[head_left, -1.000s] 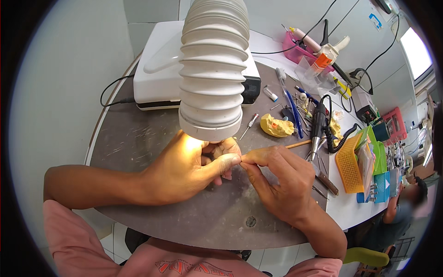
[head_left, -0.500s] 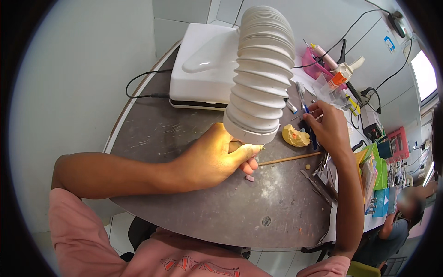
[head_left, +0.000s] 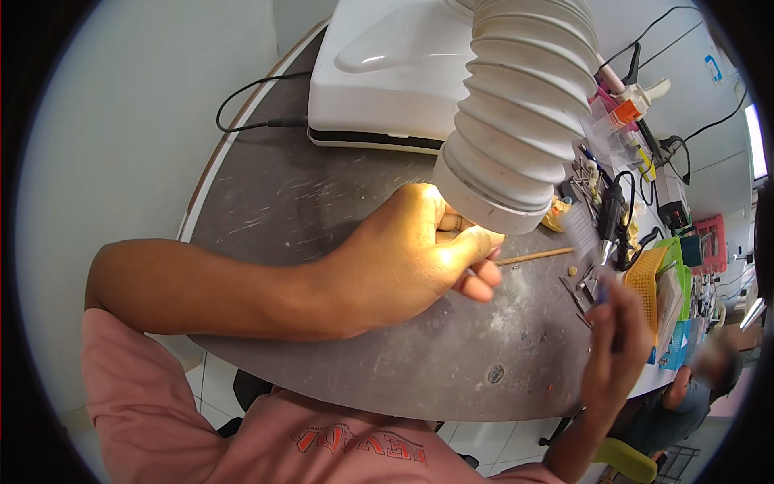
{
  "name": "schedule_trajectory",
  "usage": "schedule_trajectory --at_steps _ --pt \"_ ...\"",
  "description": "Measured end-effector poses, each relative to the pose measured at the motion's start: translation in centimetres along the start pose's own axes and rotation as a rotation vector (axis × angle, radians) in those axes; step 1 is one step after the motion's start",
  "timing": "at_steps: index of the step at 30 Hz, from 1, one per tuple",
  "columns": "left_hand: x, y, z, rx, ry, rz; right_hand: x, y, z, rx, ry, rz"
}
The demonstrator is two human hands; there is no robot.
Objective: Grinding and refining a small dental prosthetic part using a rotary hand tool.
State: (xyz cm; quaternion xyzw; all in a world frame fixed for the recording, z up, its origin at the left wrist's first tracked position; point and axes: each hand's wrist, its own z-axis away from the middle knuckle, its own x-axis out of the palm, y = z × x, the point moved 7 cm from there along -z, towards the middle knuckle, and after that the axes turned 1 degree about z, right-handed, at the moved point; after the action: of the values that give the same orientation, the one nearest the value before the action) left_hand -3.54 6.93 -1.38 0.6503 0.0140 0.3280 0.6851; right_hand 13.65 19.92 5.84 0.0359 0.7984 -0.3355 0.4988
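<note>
My left hand is closed, thumb against the bent fingers, just under the mouth of a white ribbed suction hose. Bright light falls on it; whatever it pinches is mostly hidden. On the right, my right hand grips a brush with a blue handle and pale bristles, like a toothbrush, smeared by motion and pointing up. A thin wooden stick lies on the bench by the left fingertips. Partly behind the hose mouth sits a yellowish plaster dental model.
A white machine stands at the back of the grey bench. To the right lie a black handpiece, metal tools and a yellow basket. Another person is at the far right.
My right hand has picked up the brush and drawn it nearer and to the right. My left hand stays closed by the hose. The whole view has shifted.
</note>
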Motion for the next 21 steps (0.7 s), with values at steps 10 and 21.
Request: schedule_trajectory --at_steps 10,21 --pt "-0.4 -0.9 0.0 -0.008 -0.01 -0.064 3.3 -2.4 1.7 -0.168 -0.022 0.035" --pt "-0.5 -1.0 -0.3 -0.016 -0.028 -0.074 0.8 -2.2 2.2 -0.19 0.296 0.125"
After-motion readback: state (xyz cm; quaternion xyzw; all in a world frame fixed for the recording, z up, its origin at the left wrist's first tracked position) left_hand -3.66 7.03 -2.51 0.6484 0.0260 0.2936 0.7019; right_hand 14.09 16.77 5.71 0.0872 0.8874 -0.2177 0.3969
